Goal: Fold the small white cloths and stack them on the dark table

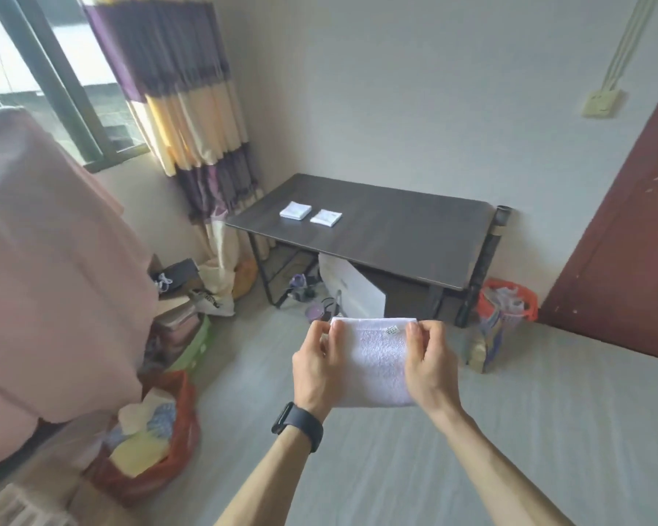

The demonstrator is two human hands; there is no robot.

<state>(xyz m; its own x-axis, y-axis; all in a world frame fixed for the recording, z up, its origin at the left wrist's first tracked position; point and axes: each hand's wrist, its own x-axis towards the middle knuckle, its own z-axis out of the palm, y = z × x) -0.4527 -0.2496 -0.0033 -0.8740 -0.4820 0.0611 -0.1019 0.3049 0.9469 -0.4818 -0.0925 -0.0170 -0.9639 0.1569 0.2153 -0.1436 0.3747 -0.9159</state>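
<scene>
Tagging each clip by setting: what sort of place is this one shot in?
Probably a lived-in room at home, perhaps a bedroom: a striped curtain hangs beside the window, a dark table stands against the wall, and bags of household clutter, such as the red bag, lie around.

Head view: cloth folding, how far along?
Done: the left folded cloth and the right folded cloth lie side by side on the dark table, not stacked together. In hand: the left hand and right hand pinch the top corners of a third white cloth, held up short of the table. Left: finish folding it, carry it over, make one stack.
</scene>
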